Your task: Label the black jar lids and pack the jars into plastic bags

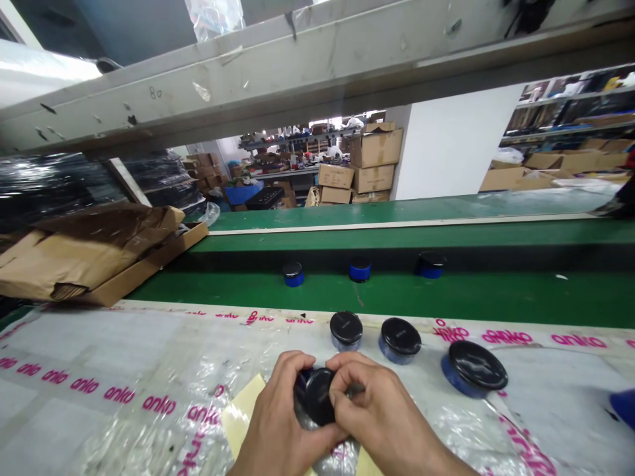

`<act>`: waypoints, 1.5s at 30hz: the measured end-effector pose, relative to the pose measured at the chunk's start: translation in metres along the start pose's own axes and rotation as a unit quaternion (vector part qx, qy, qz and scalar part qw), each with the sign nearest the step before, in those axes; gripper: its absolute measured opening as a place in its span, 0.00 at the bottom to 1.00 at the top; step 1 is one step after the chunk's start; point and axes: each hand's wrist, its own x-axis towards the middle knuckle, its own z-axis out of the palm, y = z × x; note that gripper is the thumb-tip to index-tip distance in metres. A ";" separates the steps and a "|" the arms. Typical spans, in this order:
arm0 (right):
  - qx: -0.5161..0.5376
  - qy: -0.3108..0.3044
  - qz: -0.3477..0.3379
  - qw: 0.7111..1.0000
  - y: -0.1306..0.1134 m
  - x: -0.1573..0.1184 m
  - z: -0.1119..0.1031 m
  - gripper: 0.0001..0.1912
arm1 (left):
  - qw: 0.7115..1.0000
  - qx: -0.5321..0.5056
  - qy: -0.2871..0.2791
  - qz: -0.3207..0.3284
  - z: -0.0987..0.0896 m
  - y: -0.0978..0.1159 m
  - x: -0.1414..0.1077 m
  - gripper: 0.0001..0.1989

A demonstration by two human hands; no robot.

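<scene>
My left hand (284, 416) wraps round a small round container with a black top (319, 396), tilted toward me. At the right edge of that top, my right hand (364, 400) has its thumb and forefinger pinched together; what lies between them, if anything, is too small to make out. Beneath my hands lies a yellow paper sheet (241, 413), partly hidden. Three similar blue containers with black tops stand just beyond my hands: a near-left one (346, 329), a middle one (399, 339) and a bigger-looking right one (475, 370).
Plastic sheeting (124, 357) with pink print covers the near surface. Behind it runs a green belt (238, 291) carrying three more containers (360, 269). A cardboard tray (149, 264) with brown paper sits at left. A metal beam (317, 59) crosses overhead. A blue object (624, 406) shows at far right.
</scene>
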 end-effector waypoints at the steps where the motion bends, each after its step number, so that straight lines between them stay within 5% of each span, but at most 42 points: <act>1: 0.001 0.001 0.000 1.000 0.000 0.000 0.000 0.08 | 1.000 -0.001 -0.002 0.000 0.000 0.000 0.000 0.26; 19: 0.042 -0.014 0.074 0.996 -0.007 0.004 -0.005 0.08 | 0.999 0.007 0.007 -0.034 -0.005 0.006 0.002 0.27; 24: 0.089 -0.029 0.052 0.994 0.001 0.008 -0.006 0.09 | 0.997 -0.027 -0.028 -0.070 -0.008 0.003 0.005 0.28; 27: 0.061 -0.024 0.046 0.997 -0.002 0.007 -0.005 0.15 | 0.996 -0.050 -0.025 -0.072 -0.008 -0.001 0.006 0.30; 32: -0.024 0.005 0.062 0.998 -0.008 0.006 -0.001 0.09 | 0.997 -0.039 -0.032 -0.059 -0.005 -0.003 0.006 0.27; 37: -0.014 -0.018 0.007 1.000 -0.008 0.004 -0.006 0.12 | 0.998 -0.040 -0.016 -0.055 -0.009 -0.002 0.006 0.31; 42: -0.072 0.019 -0.060 0.995 -0.042 -0.003 -0.030 0.15 | 0.996 -0.067 0.012 -0.051 -0.024 -0.007 0.015 0.25; 45: -0.092 0.055 -0.111 0.988 -0.080 0.020 -0.050 0.13 | 0.995 -0.071 0.014 -0.074 -0.032 -0.011 0.026 0.27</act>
